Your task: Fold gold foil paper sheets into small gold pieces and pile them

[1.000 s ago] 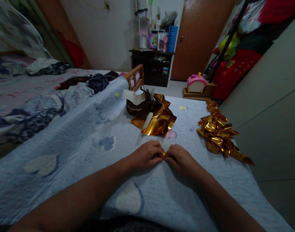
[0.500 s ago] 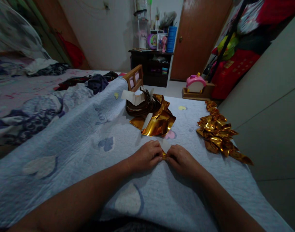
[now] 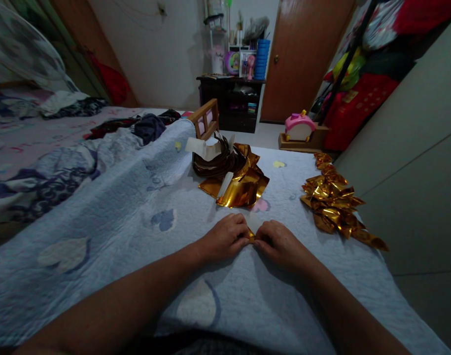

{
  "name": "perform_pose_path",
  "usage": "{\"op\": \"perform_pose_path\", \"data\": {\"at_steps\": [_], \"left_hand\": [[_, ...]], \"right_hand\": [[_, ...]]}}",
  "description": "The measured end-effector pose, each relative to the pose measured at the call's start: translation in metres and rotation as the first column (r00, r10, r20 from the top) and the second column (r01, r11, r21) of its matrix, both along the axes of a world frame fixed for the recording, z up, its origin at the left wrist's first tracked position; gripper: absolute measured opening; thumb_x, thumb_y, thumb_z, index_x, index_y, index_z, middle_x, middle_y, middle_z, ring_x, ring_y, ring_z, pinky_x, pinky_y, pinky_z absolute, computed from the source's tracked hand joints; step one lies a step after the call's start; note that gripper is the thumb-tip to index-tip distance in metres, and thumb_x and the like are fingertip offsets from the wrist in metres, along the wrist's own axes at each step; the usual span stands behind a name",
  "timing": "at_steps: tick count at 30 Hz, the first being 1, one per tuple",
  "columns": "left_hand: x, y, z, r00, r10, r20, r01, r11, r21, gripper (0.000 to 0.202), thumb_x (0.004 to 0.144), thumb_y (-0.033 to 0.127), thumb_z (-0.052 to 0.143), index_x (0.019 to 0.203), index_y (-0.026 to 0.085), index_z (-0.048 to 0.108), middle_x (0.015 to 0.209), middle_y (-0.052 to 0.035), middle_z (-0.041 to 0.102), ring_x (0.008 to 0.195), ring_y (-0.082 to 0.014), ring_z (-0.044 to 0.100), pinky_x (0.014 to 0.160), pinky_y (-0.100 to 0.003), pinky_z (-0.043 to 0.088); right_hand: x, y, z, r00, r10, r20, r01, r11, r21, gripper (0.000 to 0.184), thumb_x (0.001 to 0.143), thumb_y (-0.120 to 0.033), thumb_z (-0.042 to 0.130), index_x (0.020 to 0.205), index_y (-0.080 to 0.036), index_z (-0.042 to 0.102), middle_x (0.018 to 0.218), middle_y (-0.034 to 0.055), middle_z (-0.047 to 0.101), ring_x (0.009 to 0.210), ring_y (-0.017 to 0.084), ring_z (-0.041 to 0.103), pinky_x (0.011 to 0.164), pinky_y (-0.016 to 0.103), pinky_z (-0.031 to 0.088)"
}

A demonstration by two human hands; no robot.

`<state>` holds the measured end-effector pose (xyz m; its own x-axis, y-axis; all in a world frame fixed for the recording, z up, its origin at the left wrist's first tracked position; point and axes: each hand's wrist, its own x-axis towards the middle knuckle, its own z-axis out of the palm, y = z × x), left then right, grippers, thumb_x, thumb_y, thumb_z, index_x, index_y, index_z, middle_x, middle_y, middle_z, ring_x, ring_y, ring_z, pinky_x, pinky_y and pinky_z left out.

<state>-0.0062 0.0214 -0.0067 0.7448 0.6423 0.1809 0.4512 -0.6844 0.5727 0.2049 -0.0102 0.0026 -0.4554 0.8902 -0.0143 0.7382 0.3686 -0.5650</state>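
Note:
My left hand (image 3: 225,239) and my right hand (image 3: 279,241) meet fingertip to fingertip on the light blue quilt (image 3: 136,231). Both pinch a small piece of gold foil paper (image 3: 251,235), mostly hidden under the fingers; only a gold corner shows between them. A loose stack of flat gold foil sheets (image 3: 243,187) lies just beyond my hands. To the right lies a pile of folded gold foil pieces (image 3: 332,202).
A dark bundle with a white paper band (image 3: 214,158) sits behind the gold sheets. Crumpled clothes and bedding (image 3: 144,125) lie at the left. A grey wall (image 3: 413,162) borders the bed at the right. A pink toy (image 3: 300,127), dark cabinet (image 3: 232,101) and wooden door stand beyond.
My hands stay pressed together on the foil piece with only slight finger shifts. Nothing else has moved.

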Motion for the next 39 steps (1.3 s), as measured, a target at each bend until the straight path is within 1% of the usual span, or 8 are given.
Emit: {"op": "perform_pose_path", "data": {"at_steps": [5,10,15,20,25,29,35,39], "left_hand": [[0.0,0.0,0.0,1.0,0.029,0.013,-0.028,0.999,-0.025,0.009,0.093,0.02,0.06,0.087,0.017,0.066,0.094,-0.005,0.06,0.091,-0.0195,0.056,0.083,-0.033,0.047],[-0.002,0.0,0.001,0.998,0.05,0.039,-0.048,0.997,-0.063,0.006,0.09,0.016,0.062,0.085,0.016,0.066,0.096,-0.0053,0.059,0.093,-0.0194,0.055,0.085,-0.033,0.048],[-0.001,0.0,0.0,0.998,0.067,0.018,-0.066,0.997,-0.035,0.011,0.092,0.019,0.06,0.082,0.017,0.064,0.095,-0.0049,0.058,0.092,-0.0195,0.054,0.084,-0.034,0.047],[0.001,-0.001,0.0,0.997,0.081,-0.006,-0.081,0.997,-0.013,0.015,0.093,0.021,0.06,0.08,0.016,0.064,0.093,-0.0051,0.057,0.09,-0.0198,0.053,0.083,-0.035,0.046],[0.001,-0.001,-0.001,0.993,0.113,0.023,-0.112,0.993,-0.033,0.014,0.088,0.018,0.065,0.075,0.016,0.061,0.092,-0.0042,0.056,0.09,-0.0196,0.052,0.082,-0.034,0.046],[0.002,0.0,-0.001,0.99,0.133,0.046,-0.129,0.989,-0.067,0.017,0.086,0.016,0.066,0.071,0.016,0.059,0.091,-0.0036,0.056,0.09,-0.019,0.052,0.08,-0.033,0.045],[0.002,-0.001,0.002,0.994,0.109,-0.001,-0.109,0.993,-0.048,0.015,0.093,0.019,0.059,0.079,0.016,0.063,0.093,-0.0042,0.056,0.092,-0.0194,0.052,0.084,-0.034,0.045],[0.002,0.0,0.002,0.995,0.096,-0.03,-0.097,0.995,-0.039,0.015,0.093,0.019,0.059,0.08,0.015,0.065,0.095,-0.005,0.056,0.092,-0.0197,0.052,0.085,-0.035,0.045]], "right_hand": [[-0.004,0.001,0.001,0.998,-0.012,0.059,0.01,1.0,0.02,0.015,0.091,-0.014,0.058,0.079,-0.017,0.067,0.08,0.0045,0.067,0.079,0.018,0.055,0.076,0.031,0.038],[-0.008,0.001,0.0,0.991,-0.037,0.131,0.031,0.998,0.046,0.02,0.094,-0.017,0.057,0.077,-0.017,0.067,0.079,0.0056,0.067,0.079,0.019,0.055,0.074,0.032,0.037],[-0.008,0.0,-0.005,0.986,-0.081,0.148,0.072,0.995,0.068,0.02,0.093,-0.02,0.058,0.077,-0.017,0.069,0.079,0.0068,0.07,0.078,0.02,0.058,0.072,0.032,0.036],[-0.01,0.001,-0.004,0.972,-0.126,0.197,0.112,0.991,0.077,0.02,0.091,-0.02,0.059,0.075,-0.018,0.071,0.079,0.008,0.072,0.076,0.021,0.062,0.07,0.032,0.036],[-0.012,0.001,-0.002,0.96,-0.176,0.218,0.165,0.984,0.066,0.02,0.091,-0.022,0.061,0.076,-0.019,0.073,0.079,0.0089,0.074,0.075,0.022,0.063,0.069,0.033,0.037],[-0.013,0.001,-0.001,0.956,-0.181,0.233,0.172,0.983,0.057,0.02,0.091,-0.023,0.061,0.076,-0.019,0.073,0.08,0.0091,0.075,0.076,0.023,0.064,0.069,0.033,0.037],[-0.015,0.0,0.003,0.948,-0.19,0.255,0.183,0.982,0.052,0.018,0.091,-0.024,0.064,0.075,-0.019,0.072,0.081,0.0104,0.074,0.077,0.024,0.064,0.069,0.033,0.036],[-0.014,0.0,0.002,0.951,-0.198,0.238,0.191,0.98,0.052,0.017,0.09,-0.023,0.064,0.075,-0.019,0.072,0.081,0.0101,0.074,0.079,0.024,0.064,0.07,0.033,0.036]]}}
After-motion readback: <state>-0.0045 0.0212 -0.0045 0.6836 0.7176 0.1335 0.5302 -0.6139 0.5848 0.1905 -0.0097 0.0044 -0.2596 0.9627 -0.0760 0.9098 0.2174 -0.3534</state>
